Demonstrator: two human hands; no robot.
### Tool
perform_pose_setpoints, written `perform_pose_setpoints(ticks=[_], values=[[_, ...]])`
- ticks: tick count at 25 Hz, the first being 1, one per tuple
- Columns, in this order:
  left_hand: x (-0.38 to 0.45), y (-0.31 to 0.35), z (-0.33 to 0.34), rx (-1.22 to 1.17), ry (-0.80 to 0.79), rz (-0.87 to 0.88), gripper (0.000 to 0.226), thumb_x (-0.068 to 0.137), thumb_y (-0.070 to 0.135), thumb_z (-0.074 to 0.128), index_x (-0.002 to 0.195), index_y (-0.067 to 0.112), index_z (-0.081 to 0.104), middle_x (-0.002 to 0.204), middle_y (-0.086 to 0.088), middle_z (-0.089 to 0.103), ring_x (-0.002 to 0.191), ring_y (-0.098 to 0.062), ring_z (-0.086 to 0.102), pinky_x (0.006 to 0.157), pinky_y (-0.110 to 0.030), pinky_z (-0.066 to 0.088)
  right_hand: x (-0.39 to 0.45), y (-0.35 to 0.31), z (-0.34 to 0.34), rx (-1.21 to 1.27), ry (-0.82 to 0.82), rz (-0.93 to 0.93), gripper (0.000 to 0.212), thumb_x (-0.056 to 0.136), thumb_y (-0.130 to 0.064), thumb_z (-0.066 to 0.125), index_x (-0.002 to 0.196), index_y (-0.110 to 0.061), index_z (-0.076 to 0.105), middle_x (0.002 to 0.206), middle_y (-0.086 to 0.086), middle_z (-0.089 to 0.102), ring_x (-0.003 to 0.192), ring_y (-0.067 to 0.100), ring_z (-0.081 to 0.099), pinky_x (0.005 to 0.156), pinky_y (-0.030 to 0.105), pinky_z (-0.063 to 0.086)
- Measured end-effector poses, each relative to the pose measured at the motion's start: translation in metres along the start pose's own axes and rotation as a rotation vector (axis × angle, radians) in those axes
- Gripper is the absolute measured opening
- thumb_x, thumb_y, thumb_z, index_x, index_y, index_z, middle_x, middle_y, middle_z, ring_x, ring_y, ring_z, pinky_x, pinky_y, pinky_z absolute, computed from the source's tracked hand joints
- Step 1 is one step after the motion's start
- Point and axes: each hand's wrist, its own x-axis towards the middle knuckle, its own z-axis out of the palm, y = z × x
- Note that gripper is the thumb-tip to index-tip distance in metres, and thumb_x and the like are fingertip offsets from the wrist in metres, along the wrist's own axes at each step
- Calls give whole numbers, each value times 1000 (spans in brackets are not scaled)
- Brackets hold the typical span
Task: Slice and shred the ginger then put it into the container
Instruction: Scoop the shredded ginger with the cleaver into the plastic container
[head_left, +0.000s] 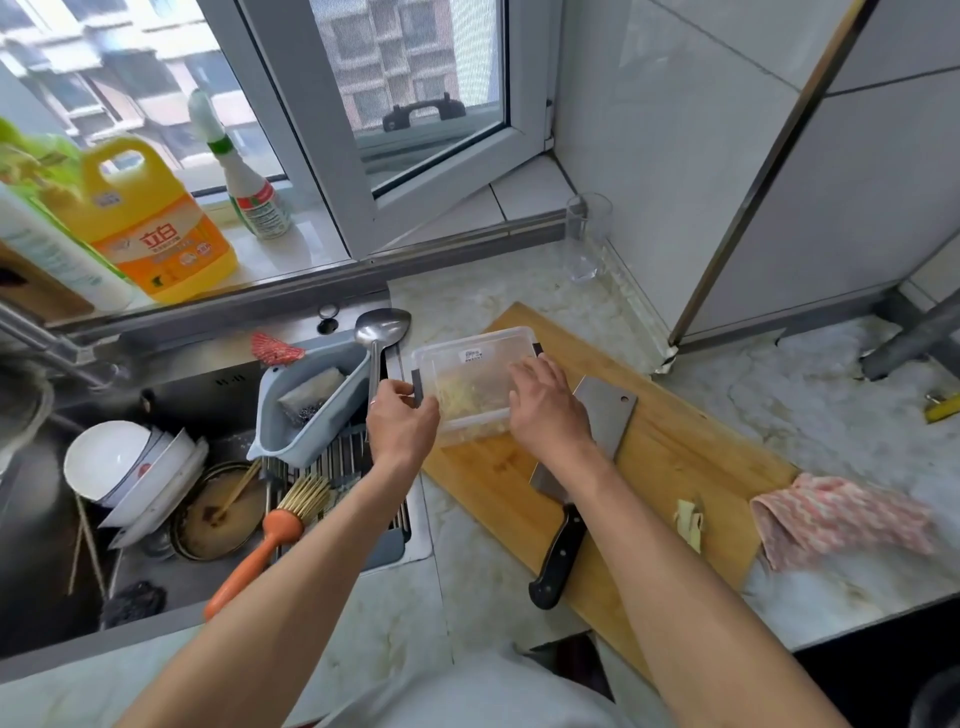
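with your left hand (402, 418) pinching the container (475, 382) edge and your right hand (545, 402) loosely open inside, keep it steady while releasing the shredded ginger (465, 397).

Kitchen colours: pale marble, warm wood, bright plastics

The worktop (467, 545) is cream marble with yellowish veining; the cutting board (670, 467) is honey-toned wood. The clear container (475, 351) holds pale yellow shredded ginger (462, 397). The cleaver (605, 410) has a grey steel blade and black handle. A pink-and-white zigzag cloth (836, 519) lies by the board. The detergent jug (150, 223) is yellow with an orange label, the dish brush (260, 551) has an orange handle, the bowls (111, 462) are white, and the sink strainer basket (311, 410) is blue-grey.
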Motion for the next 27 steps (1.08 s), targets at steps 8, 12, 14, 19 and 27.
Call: perform_pose_setpoints(ticks=[8,12,14,19,27], values=[[17,5,-25,-317,-429,-191,19,89,16,71,102,2,65,98,-13,64,68,-15,57,62,-26,55,-11,22,-44,625,201,244,28,99,-22,58,124,-13,66,120,0,68,114,14,60,89,22,44],[-11,32,-17,-505,-537,-147,15,90,6,68,99,2,58,69,-3,60,56,-12,52,54,-21,55,-44,52,-68,724,340,383,13,96,-28,60,89,-22,69,94,-4,72,97,19,68,87,40,58],[-28,50,3,-536,-636,-153,18,90,6,67,104,2,57,64,-1,57,54,-11,50,52,-20,53,-71,69,-77,725,383,435,19,96,-31,59,86,-20,70,86,0,73,89,22,70,87,50,58],[-72,98,71,-459,-812,-185,23,88,8,69,107,-1,59,65,-2,46,52,-11,43,57,-24,43,-139,112,-97,680,517,647,18,99,-31,58,100,-17,69,89,-1,72,86,18,69,81,38,57],[-111,150,185,-401,-1049,-334,29,97,3,52,73,13,38,44,0,31,32,-9,26,37,-17,34,-204,147,-118,673,612,806,6,97,-24,63,93,-24,68,96,-8,71,88,15,71,84,31,56]])
